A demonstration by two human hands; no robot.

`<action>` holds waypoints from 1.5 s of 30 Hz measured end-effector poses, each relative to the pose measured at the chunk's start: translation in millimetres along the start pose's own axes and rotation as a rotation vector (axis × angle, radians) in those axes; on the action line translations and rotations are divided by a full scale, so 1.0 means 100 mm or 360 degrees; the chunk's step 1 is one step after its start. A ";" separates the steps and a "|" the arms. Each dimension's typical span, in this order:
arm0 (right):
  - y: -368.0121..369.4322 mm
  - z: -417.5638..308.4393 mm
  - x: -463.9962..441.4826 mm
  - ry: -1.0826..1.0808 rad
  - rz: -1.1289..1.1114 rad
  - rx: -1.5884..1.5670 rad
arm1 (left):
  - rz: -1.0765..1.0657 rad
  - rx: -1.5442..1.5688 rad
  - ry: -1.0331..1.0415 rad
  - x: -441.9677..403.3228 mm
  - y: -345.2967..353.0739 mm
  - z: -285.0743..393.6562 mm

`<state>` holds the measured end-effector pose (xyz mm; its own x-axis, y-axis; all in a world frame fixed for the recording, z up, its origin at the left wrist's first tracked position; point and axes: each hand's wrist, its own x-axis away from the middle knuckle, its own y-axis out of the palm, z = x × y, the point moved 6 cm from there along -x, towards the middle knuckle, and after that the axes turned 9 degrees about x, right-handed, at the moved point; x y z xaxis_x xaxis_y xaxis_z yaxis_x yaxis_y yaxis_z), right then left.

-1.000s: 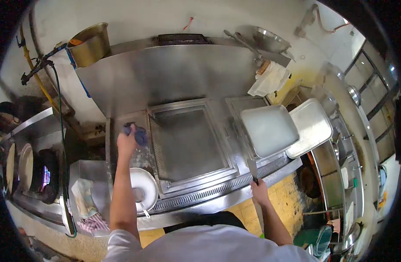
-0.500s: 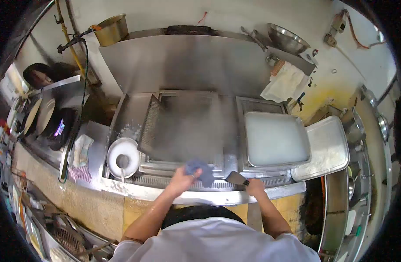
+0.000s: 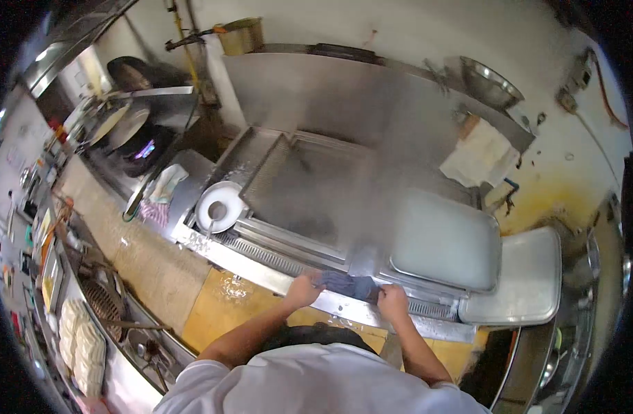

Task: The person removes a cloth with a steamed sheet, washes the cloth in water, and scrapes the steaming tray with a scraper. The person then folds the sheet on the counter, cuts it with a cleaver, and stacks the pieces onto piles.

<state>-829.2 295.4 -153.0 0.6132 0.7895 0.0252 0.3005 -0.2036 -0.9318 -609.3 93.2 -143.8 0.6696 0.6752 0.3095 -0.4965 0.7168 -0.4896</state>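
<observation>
1. The left hand (image 3: 304,291), at lower centre of the frame, grasps one end of the dark blue cloth (image 3: 340,282).
2. The right hand (image 3: 392,302) sits at the cloth's other end, fingers curled; what they grip, if anything, I cannot tell. Spacing the hands apart probably keeps the cloth stretched between them.
3. The cloth lies over the front of the steel desk (image 3: 367,261), beside the slotted strip (image 3: 275,257).
4. At left of centre, a ladle (image 3: 217,210) rests in the white bowl (image 3: 231,195), presumably so drips stay inside.
5. The hazy well (image 3: 306,207) lies beyond the cloth, bounded by a raised metal frame.
6. Right of centre, the pale tray's rim (image 3: 498,250) limits reach that way; a flat metal tray (image 3: 527,276) adjoins it.
7. Yellow floor (image 3: 223,297) shows below the desk's front edge, giving the forearms room toward the body.
</observation>
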 end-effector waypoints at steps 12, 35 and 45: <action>0.13 0.91 -0.80 0.0693 -0.0059 -0.1365 | 0.0291 0.0522 -0.0155 1.10 -0.28 -0.83; 1.94 -6.12 2.81 -0.2046 -0.0880 0.0069 | 0.0945 0.3033 0.0173 4.24 -2.27 -2.77; 2.21 -6.67 2.90 -0.2012 -0.1295 0.0127 | 0.1852 0.1068 -0.1259 5.66 -1.51 -3.72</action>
<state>-97.3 93.6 -110.5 -0.7254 0.6415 0.2497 0.1741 0.5219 -0.8351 50.3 301.9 -197.8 -0.5885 0.6556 0.4732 -0.8076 -0.4487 -0.3826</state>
